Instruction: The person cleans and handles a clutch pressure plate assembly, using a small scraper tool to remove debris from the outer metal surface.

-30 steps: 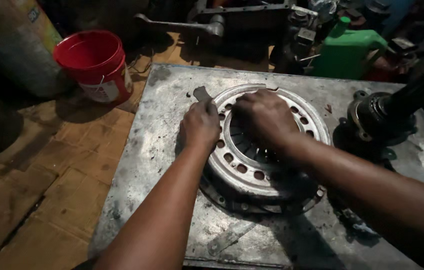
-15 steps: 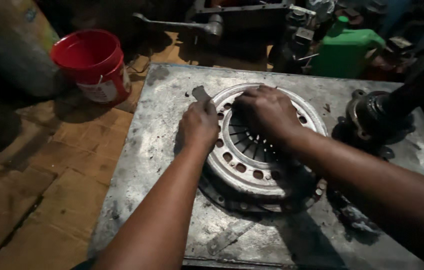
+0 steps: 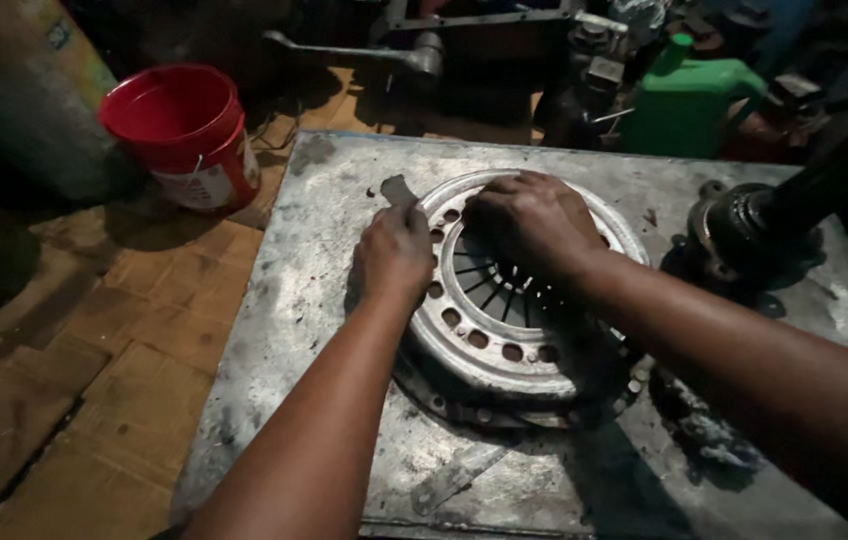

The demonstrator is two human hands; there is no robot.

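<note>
left hand [image 3: 394, 250] clenched on a flat tool [image 3: 397, 188], right hand [image 3: 529, 222] gripping clutch plate [image 3: 504, 320] rim

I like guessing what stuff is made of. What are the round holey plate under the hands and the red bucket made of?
The round plate looks like metal: dull grey, a worn shine, punched holes and thin spokes in the middle. The red bucket looks like plastic: smooth, even red, with a thin rim, though metal cannot be ruled out.
</note>
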